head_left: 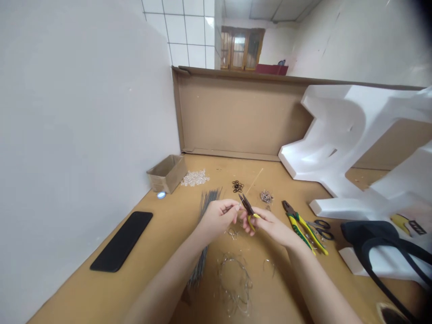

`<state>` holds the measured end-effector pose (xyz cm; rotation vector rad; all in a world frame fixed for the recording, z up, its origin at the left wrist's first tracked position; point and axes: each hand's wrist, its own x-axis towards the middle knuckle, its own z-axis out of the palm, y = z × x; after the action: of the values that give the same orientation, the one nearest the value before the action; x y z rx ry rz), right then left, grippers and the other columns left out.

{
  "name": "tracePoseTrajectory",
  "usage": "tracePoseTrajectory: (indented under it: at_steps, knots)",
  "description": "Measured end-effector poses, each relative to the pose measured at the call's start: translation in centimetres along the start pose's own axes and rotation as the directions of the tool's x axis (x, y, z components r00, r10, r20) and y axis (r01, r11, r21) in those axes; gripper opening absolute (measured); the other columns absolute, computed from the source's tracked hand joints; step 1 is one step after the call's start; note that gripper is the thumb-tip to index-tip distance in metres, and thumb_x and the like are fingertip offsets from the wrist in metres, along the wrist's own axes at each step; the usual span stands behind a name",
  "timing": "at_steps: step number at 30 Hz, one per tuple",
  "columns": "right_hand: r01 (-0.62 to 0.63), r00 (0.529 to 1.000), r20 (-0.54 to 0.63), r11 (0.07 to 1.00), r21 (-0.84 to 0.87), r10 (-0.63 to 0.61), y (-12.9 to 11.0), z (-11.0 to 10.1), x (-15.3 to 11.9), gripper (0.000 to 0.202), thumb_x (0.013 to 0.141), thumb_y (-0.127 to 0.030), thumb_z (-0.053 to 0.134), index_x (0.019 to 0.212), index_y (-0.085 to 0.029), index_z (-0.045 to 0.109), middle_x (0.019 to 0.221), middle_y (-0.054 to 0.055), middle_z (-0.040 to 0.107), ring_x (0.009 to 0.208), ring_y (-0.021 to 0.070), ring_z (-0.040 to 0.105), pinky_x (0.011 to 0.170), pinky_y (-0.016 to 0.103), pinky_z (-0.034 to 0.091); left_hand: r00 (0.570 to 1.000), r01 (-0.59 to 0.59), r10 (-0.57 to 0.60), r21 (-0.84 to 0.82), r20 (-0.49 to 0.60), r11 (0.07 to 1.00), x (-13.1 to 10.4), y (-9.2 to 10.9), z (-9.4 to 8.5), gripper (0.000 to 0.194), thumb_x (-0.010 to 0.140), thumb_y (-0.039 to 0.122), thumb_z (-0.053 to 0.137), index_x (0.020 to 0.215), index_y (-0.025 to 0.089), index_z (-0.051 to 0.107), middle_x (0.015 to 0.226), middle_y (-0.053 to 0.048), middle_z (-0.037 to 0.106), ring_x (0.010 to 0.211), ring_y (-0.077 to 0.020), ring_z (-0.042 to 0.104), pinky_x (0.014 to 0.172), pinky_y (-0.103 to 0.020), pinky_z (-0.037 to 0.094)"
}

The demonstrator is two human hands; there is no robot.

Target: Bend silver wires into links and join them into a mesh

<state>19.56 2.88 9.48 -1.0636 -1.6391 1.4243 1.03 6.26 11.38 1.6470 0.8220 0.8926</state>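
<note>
My right hand [266, 221] is wrapped round the yellow handles of needle-nose pliers [248, 206], whose dark jaws point up and to the left. Close beside the jaws, my left hand [221, 216] is closed in a pinch; whatever is between its fingertips is too small to make out. Partly under the left hand and forearm lies a bundle of grey wires [201, 261]. Below the hands are a few small bent wire pieces [232, 233] and a tangle of thin wire loops [232, 279]. A single curved wire [269, 266] rests to their right.
Small black rings [237, 186], a pile of metal bits [266, 196] and clear beads [195, 178] lie farther back. At left are a cardboard box [168, 174] and a black phone [122, 241]. Larger pliers [300, 227], scissors [322, 228] and white foam [337, 135] occupy the right.
</note>
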Motion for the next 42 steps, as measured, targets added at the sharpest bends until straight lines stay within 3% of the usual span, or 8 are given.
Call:
tracePoseTrajectory:
  at_steps: [8, 15, 22, 30, 42]
  knots:
    - [0.005, 1.0, -0.025, 0.998, -0.066, -0.007, -0.16, -0.45, -0.07, 0.021, 0.083, -0.025, 0.043, 0.098, -0.016, 0.055, 0.081, 0.003, 0.057, 0.072, 0.0125, 0.053, 0.065, 0.027, 0.044, 0.998, 0.011, -0.014, 0.045, 0.064, 0.999, 0.24, 0.0, 0.51, 0.022, 0.079, 0.027, 0.046, 0.073, 0.013, 0.061, 0.052, 0.004, 0.048, 0.038, -0.0033, 0.032, 0.036, -0.015, 0.025]
    - [-0.024, 0.999, 0.044, 0.999, -0.046, 0.026, -0.25, -0.65, -0.07, 0.026, 0.083, -0.026, 0.043, 0.103, -0.015, 0.055, 0.083, 0.005, 0.058, 0.071, 0.0126, 0.055, 0.065, 0.027, 0.045, 0.989, 0.081, -0.078, -0.015, 0.123, 0.997, 0.21, 0.22, 0.81, 0.021, 0.078, 0.026, 0.046, 0.075, 0.013, 0.063, 0.05, 0.004, 0.049, 0.036, -0.0033, 0.034, 0.036, -0.015, 0.027]
    - [-0.007, 1.0, 0.015, 0.997, -0.078, 0.009, -0.35, -0.37, -0.12, 0.027, 0.083, -0.023, 0.042, 0.105, -0.016, 0.056, 0.082, 0.004, 0.058, 0.071, 0.012, 0.054, 0.065, 0.027, 0.045, 0.99, 0.088, -0.087, -0.007, 0.111, 0.996, 0.1, 0.35, 0.69, 0.021, 0.077, 0.027, 0.048, 0.074, 0.013, 0.064, 0.049, 0.004, 0.049, 0.037, -0.0035, 0.035, 0.035, -0.015, 0.028]
    - [-0.006, 0.999, 0.037, 0.998, -0.062, 0.008, -0.22, -0.72, -0.16, 0.025, 0.083, -0.024, 0.042, 0.101, -0.015, 0.057, 0.074, 0.002, 0.057, 0.065, 0.0115, 0.053, 0.062, 0.027, 0.045, 0.979, 0.151, -0.145, -0.036, 0.145, 0.988, 0.1, 0.26, 0.66, 0.024, 0.076, 0.031, 0.05, 0.079, 0.013, 0.065, 0.048, 0.004, 0.048, 0.035, -0.0033, 0.033, 0.033, -0.015, 0.027]
    - [0.012, 0.998, -0.049, 0.975, -0.224, -0.024, -0.46, -0.2, -0.22, 0.018, 0.083, -0.022, 0.04, 0.088, -0.016, 0.056, 0.066, -0.001, 0.051, 0.058, 0.0104, 0.05, 0.057, 0.024, 0.043, 0.976, 0.166, -0.159, -0.036, 0.148, 0.985, -0.04, 0.62, 0.57, 0.023, 0.076, 0.031, 0.05, 0.077, 0.012, 0.064, 0.049, 0.004, 0.047, 0.034, -0.0037, 0.033, 0.034, -0.016, 0.028]
